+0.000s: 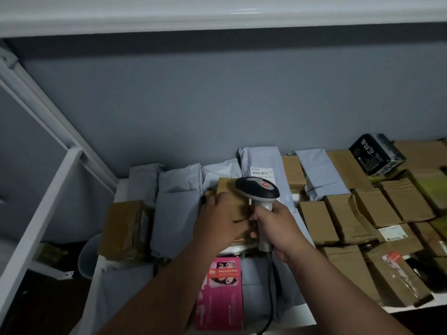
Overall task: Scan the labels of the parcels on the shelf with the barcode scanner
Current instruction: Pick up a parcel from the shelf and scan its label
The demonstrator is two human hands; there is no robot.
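Observation:
My right hand [273,228] grips the handle of a grey and black barcode scanner [257,191], its head pointing away and down over the parcels, its cable hanging toward me. My left hand [217,221] holds a small brown cardboard box [232,192] just left of the scanner, fingers curled over its left side. Behind it stands a grey mailer bag with a white barcode label [262,171]. Grey bags and brown boxes cover the white shelf [304,310].
A pink printed box [220,293] lies at the shelf's front. A taped brown box [125,228] sits at the left edge. Rows of brown boxes [362,213] and a black box [373,153] fill the right. A white shelf post [36,213] stands left, a bin [89,257] below.

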